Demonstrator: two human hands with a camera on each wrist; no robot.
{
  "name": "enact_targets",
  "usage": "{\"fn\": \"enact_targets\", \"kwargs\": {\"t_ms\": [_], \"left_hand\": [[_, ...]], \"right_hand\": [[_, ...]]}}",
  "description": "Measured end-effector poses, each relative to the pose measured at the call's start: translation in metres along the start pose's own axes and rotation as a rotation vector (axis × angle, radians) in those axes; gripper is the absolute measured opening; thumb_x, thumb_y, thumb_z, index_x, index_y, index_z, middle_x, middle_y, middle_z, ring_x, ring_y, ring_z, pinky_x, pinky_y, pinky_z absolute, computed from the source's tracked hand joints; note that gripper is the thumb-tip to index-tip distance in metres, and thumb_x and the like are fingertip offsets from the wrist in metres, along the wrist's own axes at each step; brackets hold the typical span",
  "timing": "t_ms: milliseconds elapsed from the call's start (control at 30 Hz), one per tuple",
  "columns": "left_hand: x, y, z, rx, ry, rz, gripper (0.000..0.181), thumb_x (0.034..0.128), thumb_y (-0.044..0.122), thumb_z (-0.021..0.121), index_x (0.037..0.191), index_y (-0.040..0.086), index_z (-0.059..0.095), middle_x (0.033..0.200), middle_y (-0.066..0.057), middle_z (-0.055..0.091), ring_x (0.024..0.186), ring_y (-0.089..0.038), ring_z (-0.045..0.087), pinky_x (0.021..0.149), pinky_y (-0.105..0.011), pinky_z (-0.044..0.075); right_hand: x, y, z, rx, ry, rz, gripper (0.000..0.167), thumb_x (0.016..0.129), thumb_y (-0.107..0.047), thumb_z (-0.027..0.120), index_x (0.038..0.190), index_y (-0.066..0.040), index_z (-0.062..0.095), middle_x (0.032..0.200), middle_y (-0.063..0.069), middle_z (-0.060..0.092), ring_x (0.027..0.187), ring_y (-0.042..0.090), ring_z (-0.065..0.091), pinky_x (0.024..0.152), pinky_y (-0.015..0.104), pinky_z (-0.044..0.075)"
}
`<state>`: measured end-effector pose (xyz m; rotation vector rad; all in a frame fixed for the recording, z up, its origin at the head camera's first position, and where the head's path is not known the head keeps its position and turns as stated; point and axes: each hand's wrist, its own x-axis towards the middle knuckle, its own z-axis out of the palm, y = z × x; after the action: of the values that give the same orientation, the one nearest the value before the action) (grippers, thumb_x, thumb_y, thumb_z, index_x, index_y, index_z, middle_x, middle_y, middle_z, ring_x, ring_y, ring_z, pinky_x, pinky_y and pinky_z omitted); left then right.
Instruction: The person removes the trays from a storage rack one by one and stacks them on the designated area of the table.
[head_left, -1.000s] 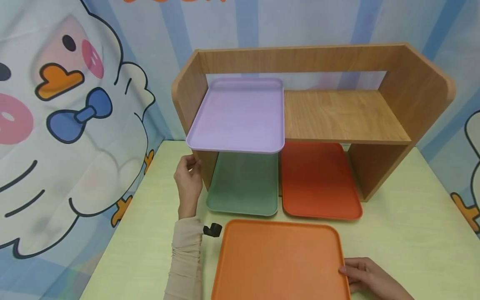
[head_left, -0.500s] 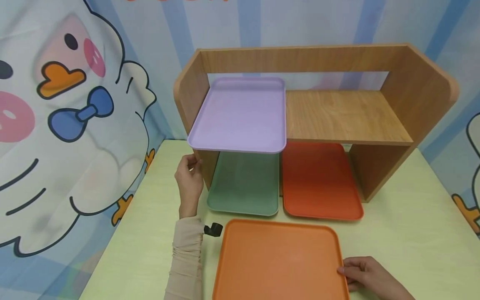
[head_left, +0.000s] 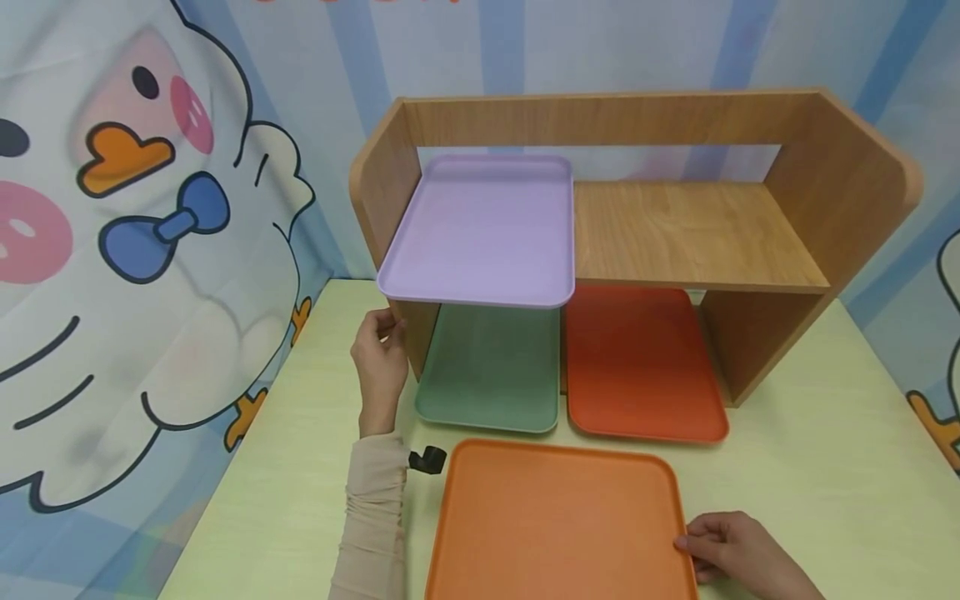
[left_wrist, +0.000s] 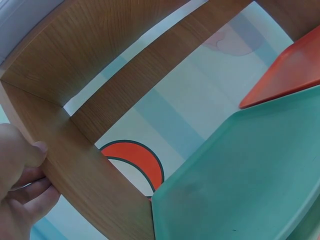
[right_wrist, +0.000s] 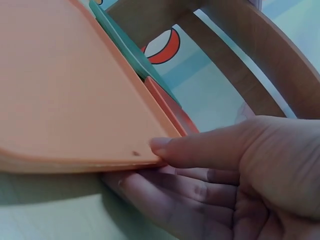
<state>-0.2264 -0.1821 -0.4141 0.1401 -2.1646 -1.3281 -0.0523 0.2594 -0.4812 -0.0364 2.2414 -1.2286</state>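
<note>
My left hand (head_left: 381, 358) pinches the front edge of the left side panel of a wooden shelf (head_left: 697, 233), thumb on the inner face and fingers outside, as the left wrist view shows. With my right hand (head_left: 738, 550) I grip the right edge of an orange tray (head_left: 562, 525), thumb on top and fingers beneath. That tray lies in front of the shelf, its near edge cut off in the head view. On the shelf's upper board, at left, sits a lilac tray (head_left: 480, 229). Below it are a green tray (head_left: 491, 367) and, to its right, a red tray (head_left: 641, 367).
All the shelf trays jut out past its front. Bare board (head_left: 690, 233) shows at the upper right. A pale yellow-green table (head_left: 817, 467) carries everything. Behind hangs a cartoon-printed cloth (head_left: 195, 317). A black wrist mount (head_left: 427, 460) sticks out from the left sleeve (head_left: 371, 517).
The whole head view has shifted slightly right. Both hands keep their holds, and the trays stay in place.
</note>
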Motion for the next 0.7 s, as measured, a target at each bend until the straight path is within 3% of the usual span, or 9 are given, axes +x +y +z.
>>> {"fn": "enact_targets", "kwargs": {"t_ms": [200,700], "left_hand": [[0.0,0.0,0.0,-0.003,-0.005,-0.013,0.018,0.0945,0.008,0.058,0.111,0.001,0.059,0.106,-0.015,0.064,0.1,-0.027,0.063,0.089,-0.04,0.055],[0.0,0.0,0.0,0.004,-0.008,-0.015,0.018,0.095,0.009,0.058,0.112,0.002,0.059,0.106,-0.015,0.064,0.101,-0.027,0.063,0.089,-0.039,0.055]], "right_hand": [[-0.001,-0.006,0.001,-0.102,0.048,0.009,0.031,0.088,-0.035,0.067,0.083,-0.005,0.067,0.068,0.0,0.067,0.062,0.014,0.063,0.058,0.024,0.049],[0.002,-0.012,0.007,-0.195,0.136,0.06,0.025,0.085,-0.031,0.071,0.076,-0.009,0.063,0.06,-0.002,0.063,0.058,0.012,0.06,0.054,0.023,0.045]]}}
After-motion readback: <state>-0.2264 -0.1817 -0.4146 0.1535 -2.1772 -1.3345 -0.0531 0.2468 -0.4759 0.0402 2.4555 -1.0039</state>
